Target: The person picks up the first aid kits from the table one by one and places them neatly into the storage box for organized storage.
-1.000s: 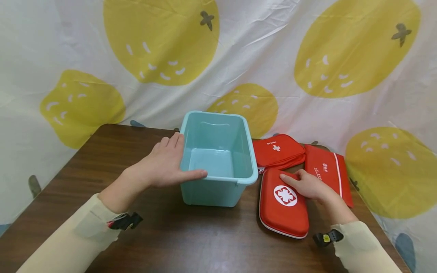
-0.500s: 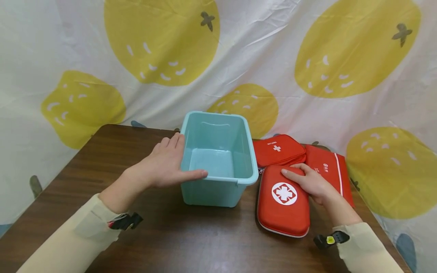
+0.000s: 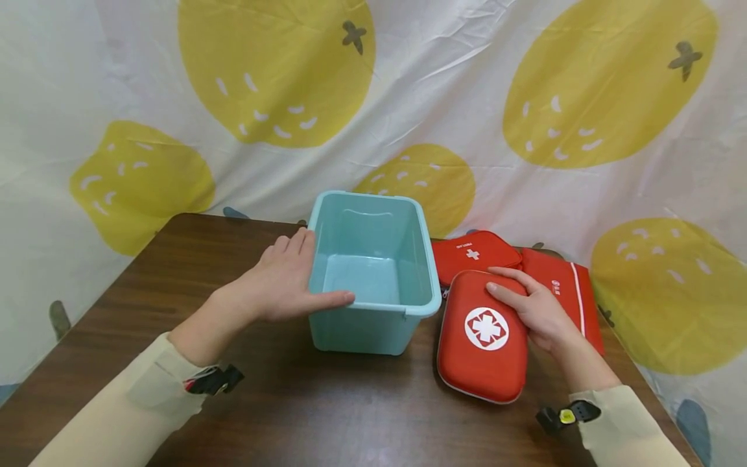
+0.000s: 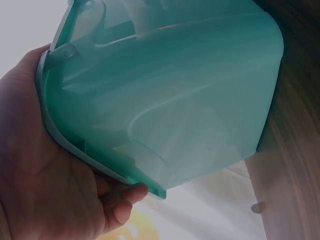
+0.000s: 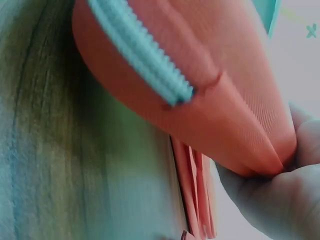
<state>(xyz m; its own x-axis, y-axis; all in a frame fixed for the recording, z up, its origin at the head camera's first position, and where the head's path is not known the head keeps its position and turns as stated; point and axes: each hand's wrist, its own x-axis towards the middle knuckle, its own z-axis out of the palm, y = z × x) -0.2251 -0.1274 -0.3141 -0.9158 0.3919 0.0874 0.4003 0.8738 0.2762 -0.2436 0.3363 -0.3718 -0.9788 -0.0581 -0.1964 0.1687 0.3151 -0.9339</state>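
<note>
A red hard-shell first-aid case [image 3: 482, 363], marked with a white cross emblem, tilts close over the table. My right hand [image 3: 539, 311] pinches its far right corner, thumb on top and fingers beneath. The right wrist view shows the case's pale zipper [image 5: 145, 55] and its underside above the wood. At the table's middle stands a light teal plastic bin [image 3: 358, 334] with nothing inside. My left hand [image 3: 280, 279] grips its near left corner, thumb over the front rim and fingers along the left side. Those fingertips [image 4: 134, 192] curl at the rim in the left wrist view.
Behind the case lies a red first-aid pouch [image 3: 467, 256] with a white cross, right of the bin. A flat red pouch [image 3: 574, 298] with a white stripe lies farther right. A lemon-print curtain [image 3: 432, 78] hangs behind the brown table [image 3: 327, 415].
My right hand has lifted the case's far end and shifted it slightly left and away from me; it now overlaps the pouch behind it. The left hand and the bin have stayed still.
</note>
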